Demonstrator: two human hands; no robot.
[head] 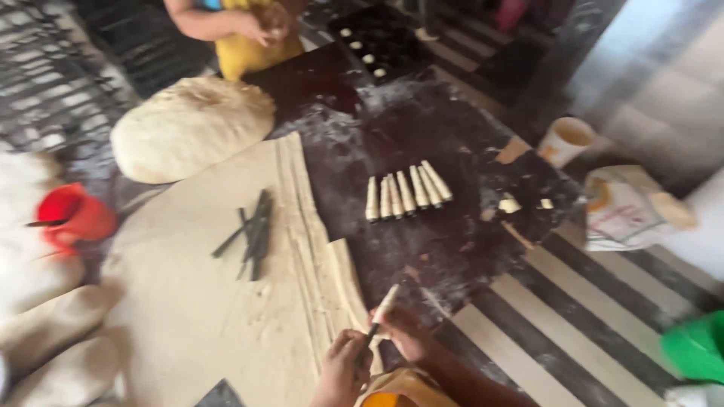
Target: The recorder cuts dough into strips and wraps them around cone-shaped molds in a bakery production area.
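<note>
Both hands, left (341,367) and right (403,334), gripped a thin dark metal cone wrapped in pale dough (382,310) over the floured dark counter (422,249).

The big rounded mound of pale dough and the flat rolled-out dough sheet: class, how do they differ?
The big rounded mound of pale dough is thick, domed and uncut; the flat rolled-out dough sheet is thin, spread wide and cut into narrow strips along one edge. The sheet bears dark metal sticks; the mound bears nothing. Both are pale and floury.
</note>
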